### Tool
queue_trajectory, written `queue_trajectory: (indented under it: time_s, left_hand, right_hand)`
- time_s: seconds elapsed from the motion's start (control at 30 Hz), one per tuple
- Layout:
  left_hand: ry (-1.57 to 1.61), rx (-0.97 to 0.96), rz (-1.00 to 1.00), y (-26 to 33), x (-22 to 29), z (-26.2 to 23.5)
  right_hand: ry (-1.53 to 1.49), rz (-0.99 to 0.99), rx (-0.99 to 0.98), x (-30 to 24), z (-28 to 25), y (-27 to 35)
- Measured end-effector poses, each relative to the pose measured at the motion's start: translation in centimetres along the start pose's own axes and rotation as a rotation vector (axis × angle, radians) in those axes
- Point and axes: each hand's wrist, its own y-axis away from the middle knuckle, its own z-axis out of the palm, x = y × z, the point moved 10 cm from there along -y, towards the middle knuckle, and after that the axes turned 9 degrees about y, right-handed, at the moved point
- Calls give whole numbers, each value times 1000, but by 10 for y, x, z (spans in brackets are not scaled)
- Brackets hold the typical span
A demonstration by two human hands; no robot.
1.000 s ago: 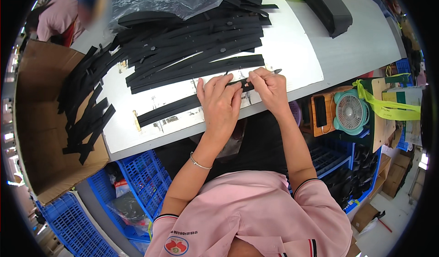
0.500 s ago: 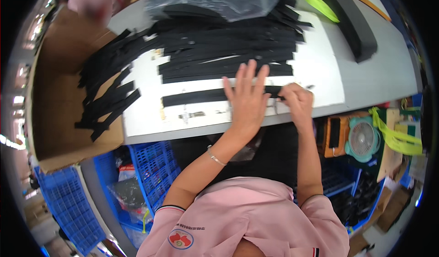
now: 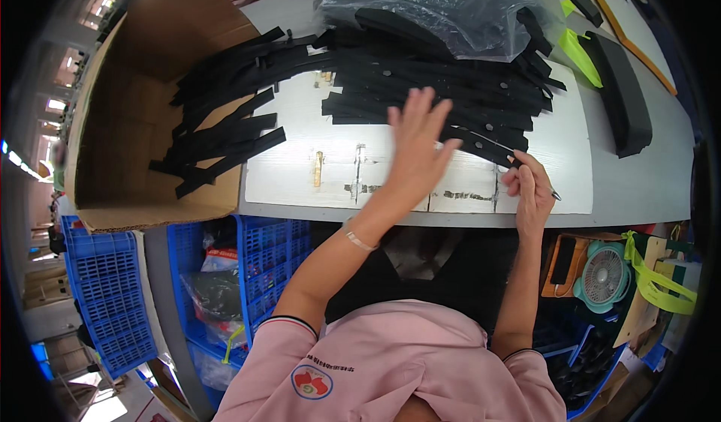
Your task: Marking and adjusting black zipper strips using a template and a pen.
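Observation:
My left hand (image 3: 417, 144) hovers with its fingers spread over the white board (image 3: 338, 170), its fingertips at the near edge of a heap of long black strips (image 3: 420, 84). My right hand (image 3: 529, 185) rests on the board's right part, closed around a thin pen-like tool (image 3: 553, 194). Its knuckles sit next to the end of the nearest black strip (image 3: 481, 143). More black strips (image 3: 218, 140) fan out leftward, overhanging an open cardboard box (image 3: 128, 122).
A crumpled clear plastic bag (image 3: 443, 1) lies on the back of the heap. A black foam block (image 3: 619, 99) and a yellow-green piece (image 3: 578, 46) lie at the right. Under the table are blue crates (image 3: 113, 294), a small fan (image 3: 604, 275) and a yellow-green strap (image 3: 653, 287).
The single strip under both hands is gone from the board's front. My left hand has lifted and reached toward the heap. The view has swung left, showing the box.

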Motion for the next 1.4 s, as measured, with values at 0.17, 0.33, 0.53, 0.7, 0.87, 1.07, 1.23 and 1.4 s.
queue_trajectory:
  time_s: [0.17, 0.33, 0.53, 0.7, 0.87, 1.07, 1.23, 1.4]
  left_hand:
    - [-384, 232, -58, 52, -61, -131]
    - [-523, 327, -327, 96, -153, -234]
    - [-447, 380, -216, 78, -145, -253]
    - [-428, 344, -72, 64, -114, -221]
    - [-252, 182, 130, 55, -20, -123]
    - [-97, 197, 370, 54, 41, 2]
    - [110, 5, 151, 50, 42, 51]
    - [193, 12, 164, 56, 35, 44]
  right_hand:
    - [96, -153, 17, -27, 3, -5]
    - [201, -104, 32, -26, 11, -6]
    - [178, -190, 50, -28, 9, -6]
    - [350, -258, 78, -38, 5, -6]
    - [656, -461, 69, -65, 25, -6]
    - [464, -365, 9, -28, 24, 0]
    - [539, -336, 70, -22, 6, 16]
    - [741, -594, -39, -49, 56, 69]
